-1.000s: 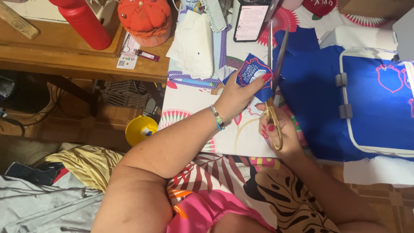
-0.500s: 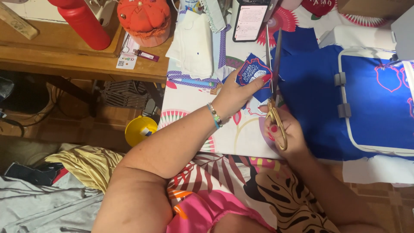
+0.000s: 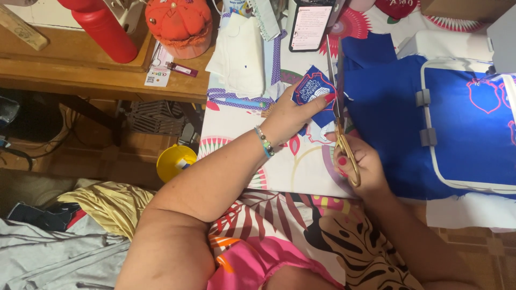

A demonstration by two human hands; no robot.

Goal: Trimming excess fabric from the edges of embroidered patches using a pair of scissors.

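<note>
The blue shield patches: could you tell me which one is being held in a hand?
The cut-out patch pinched by the left hand; the others remain stitched in the hooped fabric.

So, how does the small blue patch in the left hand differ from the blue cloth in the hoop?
The blue patch is small, cut loose and pinched by the left hand; the hooped blue cloth is large and stretched flat in a white frame. The patch has a white emblem, the cloth red outlines. Both are blue.

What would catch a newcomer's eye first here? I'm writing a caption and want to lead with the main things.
At centre, the left hand pinches a small blue embroidered patch while the right hand works gold-handled scissors along its edge. To the right lies bright blue fabric clamped in a white embroidery hoop. At upper left, a red bottle and an orange pincushion stand on a wooden table.
</note>
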